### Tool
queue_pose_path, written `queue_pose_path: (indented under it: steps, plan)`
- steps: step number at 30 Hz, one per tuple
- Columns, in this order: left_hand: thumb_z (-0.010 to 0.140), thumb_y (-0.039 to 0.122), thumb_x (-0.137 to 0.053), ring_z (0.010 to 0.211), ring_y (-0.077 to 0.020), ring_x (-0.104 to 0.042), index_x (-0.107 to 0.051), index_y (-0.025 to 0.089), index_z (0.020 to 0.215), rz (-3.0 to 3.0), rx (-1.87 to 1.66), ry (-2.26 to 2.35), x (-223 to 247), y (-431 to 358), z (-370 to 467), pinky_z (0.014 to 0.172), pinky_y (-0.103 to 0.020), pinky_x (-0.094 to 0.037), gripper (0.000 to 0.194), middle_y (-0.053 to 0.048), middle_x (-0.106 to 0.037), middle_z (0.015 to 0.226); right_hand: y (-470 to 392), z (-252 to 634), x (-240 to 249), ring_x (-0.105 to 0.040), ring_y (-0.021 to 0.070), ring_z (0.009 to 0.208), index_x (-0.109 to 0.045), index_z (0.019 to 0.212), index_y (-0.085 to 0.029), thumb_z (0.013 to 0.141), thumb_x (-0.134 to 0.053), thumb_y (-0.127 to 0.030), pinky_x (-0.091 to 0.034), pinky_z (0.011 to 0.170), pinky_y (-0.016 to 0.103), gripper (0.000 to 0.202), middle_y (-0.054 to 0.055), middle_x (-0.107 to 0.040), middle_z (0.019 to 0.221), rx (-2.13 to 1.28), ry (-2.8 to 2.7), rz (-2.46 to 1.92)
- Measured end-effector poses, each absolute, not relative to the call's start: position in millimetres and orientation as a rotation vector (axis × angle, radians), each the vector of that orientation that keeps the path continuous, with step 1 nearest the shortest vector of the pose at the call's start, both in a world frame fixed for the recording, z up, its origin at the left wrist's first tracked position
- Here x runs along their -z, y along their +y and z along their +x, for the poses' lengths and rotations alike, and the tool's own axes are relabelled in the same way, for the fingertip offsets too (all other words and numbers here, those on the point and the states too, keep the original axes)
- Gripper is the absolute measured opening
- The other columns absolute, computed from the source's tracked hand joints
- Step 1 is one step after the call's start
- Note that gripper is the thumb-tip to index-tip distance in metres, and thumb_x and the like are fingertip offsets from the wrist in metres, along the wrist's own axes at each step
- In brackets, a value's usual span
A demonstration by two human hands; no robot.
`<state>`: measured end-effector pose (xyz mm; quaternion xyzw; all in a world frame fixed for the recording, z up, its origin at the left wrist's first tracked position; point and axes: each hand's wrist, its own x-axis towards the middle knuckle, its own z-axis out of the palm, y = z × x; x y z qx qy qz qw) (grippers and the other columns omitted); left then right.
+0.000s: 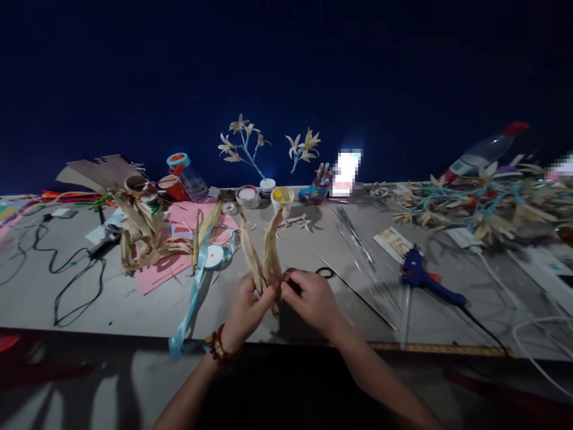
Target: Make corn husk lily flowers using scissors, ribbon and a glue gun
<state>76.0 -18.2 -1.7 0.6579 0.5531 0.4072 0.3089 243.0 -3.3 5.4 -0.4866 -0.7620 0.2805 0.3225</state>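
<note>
A dried corn husk (270,254), split into two long upright strips, is held at its lower end over the table's front part. My left hand (250,307) is closed round its base, thumb on top. Close against it, my right hand (311,297) pinches with thumb and fingers at the husk's right side; what lies between those fingertips is hidden. To the left are a roll of light blue ribbon (212,257) with a loose tail hanging over the table edge and a heap of dried husks (143,230). A black ring (324,273) lies just right of my right hand.
On the right lie a blue glue gun (418,278) with a cord, a thin wooden stick (356,291) and several metal wires (356,236). Husk flowers (492,203) pile up behind. Pink paper (156,275), a paper cup (283,200) and a lit phone (345,172) stand or lie farther back.
</note>
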Motion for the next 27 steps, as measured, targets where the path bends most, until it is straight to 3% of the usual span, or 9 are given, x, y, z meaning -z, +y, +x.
queue_pose_path:
  steps: [9,13,17,22,27]
  plan:
    - [0.088,0.022,-0.059,0.083,-0.0233,-0.067,-0.067,0.02,0.09,2.079,-1.034,1.573,1,-20,84,0.074,-0.033,-0.052,0.008,-0.008,-0.07,0.084,-7,251,8,-0.067,0.0207,0.074,-0.066,0.084,-0.019,0.09,-0.05,-0.027,-0.04,0.068,0.028,0.019,0.007,-0.074,0.079,-0.448,-2.193,-1.351]
    - [0.088,0.021,-0.059,0.088,-0.0259,-0.068,-0.069,0.019,0.095,2.122,-0.951,1.566,6,-22,85,0.077,-0.035,-0.053,0.012,-0.01,-0.072,0.089,-8,255,15,-0.07,0.0226,0.08,-0.069,0.091,-0.019,0.09,-0.05,-0.026,-0.043,0.072,0.029,0.021,0.008,-0.077,0.086,-0.493,-2.219,-1.313]
    - [0.087,0.019,-0.058,0.09,-0.0264,-0.068,-0.069,0.02,0.095,2.091,-0.917,1.535,4,-24,87,0.078,-0.036,-0.053,0.014,-0.011,-0.073,0.092,-9,256,21,-0.071,0.0219,0.081,-0.07,0.086,-0.02,0.086,-0.052,-0.022,-0.045,0.074,0.029,0.018,0.007,-0.078,0.088,-0.544,-2.171,-1.278]
    - [0.087,0.021,-0.058,0.085,-0.024,-0.068,-0.066,0.018,0.091,2.07,-0.955,1.53,6,-27,91,0.075,-0.033,-0.052,0.01,-0.01,-0.071,0.088,-11,254,16,-0.069,0.0202,0.077,-0.067,0.078,-0.02,0.085,-0.052,-0.022,-0.044,0.072,0.027,0.016,0.005,-0.075,0.08,-0.585,-2.111,-1.298]
    - [0.087,0.027,-0.053,0.065,-0.0194,-0.063,-0.062,0.019,0.079,1.973,-1.068,1.779,7,-8,47,0.063,-0.029,-0.048,0.014,-0.004,-0.066,0.069,-11,254,9,-0.065,0.0165,0.071,-0.064,0.084,-0.021,0.096,-0.048,-0.031,-0.04,0.066,0.025,0.023,0.002,-0.07,0.077,-0.724,-2.094,-1.249]
